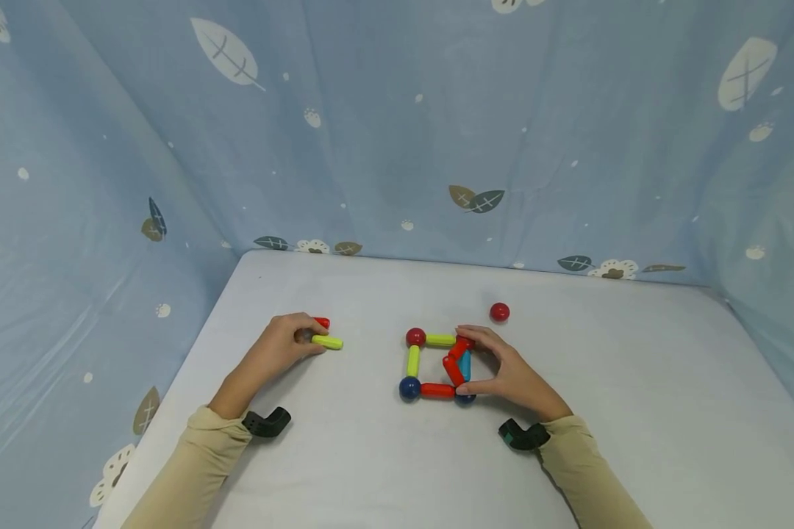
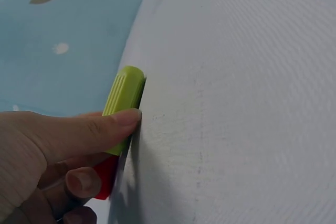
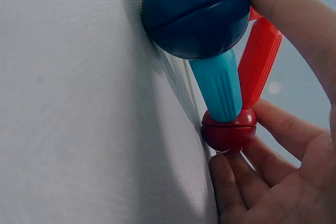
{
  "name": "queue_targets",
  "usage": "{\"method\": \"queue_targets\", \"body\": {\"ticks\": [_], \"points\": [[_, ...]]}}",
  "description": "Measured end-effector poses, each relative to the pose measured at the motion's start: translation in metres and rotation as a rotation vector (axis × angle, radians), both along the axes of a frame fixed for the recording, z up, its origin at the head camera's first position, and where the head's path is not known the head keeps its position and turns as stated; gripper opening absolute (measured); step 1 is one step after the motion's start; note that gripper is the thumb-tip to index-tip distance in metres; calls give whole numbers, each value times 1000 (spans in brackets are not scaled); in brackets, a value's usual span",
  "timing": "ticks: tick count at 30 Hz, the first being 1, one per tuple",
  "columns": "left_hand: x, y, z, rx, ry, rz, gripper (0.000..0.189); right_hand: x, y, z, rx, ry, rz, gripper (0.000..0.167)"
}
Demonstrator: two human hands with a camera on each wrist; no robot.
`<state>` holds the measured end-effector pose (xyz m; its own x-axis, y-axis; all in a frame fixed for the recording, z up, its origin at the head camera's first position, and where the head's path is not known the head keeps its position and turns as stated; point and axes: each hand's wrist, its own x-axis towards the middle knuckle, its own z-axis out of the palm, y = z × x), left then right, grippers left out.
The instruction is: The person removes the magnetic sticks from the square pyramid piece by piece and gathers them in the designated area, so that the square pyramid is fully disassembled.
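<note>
My left hand (image 1: 281, 344) pinches a lime-green ribbed rod (image 1: 328, 342) between thumb and fingers at the left of the table. Right beside it is a red rod (image 1: 322, 322), partly hidden by the fingers. In the middle lies a square frame of balls and rods, with a red ball (image 1: 415, 337) and a dark blue ball (image 1: 409, 388) at its left corners. My right hand (image 1: 509, 375) spans its right side, thumb on a blue ball (image 3: 194, 11), fingers on a red ball (image 3: 229, 135). Between these runs a light blue rod (image 3: 218, 85); two red rods (image 1: 453, 372) lean together above it.
A loose red ball (image 1: 499, 312) lies behind the frame on the white table (image 1: 344, 455). A blue leaf-patterned cloth (image 1: 384, 147) rises along the back and left edges. Each wrist wears a black camera mount (image 1: 267, 422).
</note>
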<state>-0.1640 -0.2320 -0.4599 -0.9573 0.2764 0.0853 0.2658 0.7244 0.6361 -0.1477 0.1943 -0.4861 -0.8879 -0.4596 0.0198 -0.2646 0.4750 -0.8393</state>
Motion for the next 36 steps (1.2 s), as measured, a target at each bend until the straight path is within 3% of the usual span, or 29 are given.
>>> {"method": "queue_targets", "body": {"ticks": [10, 23, 33, 36], "points": [[-1, 1, 1, 7, 29, 8, 25, 0, 0, 0, -5, 1, -1, 88], [0, 5, 4, 40, 7, -1, 30, 0, 0, 0, -30, -3, 1, 89], [7, 30, 10, 92, 100, -59, 49, 0, 0, 1, -28, -5, -1, 88], [11, 42, 9, 104, 82, -84, 49, 1, 0, 0, -27, -4, -1, 88]]}}
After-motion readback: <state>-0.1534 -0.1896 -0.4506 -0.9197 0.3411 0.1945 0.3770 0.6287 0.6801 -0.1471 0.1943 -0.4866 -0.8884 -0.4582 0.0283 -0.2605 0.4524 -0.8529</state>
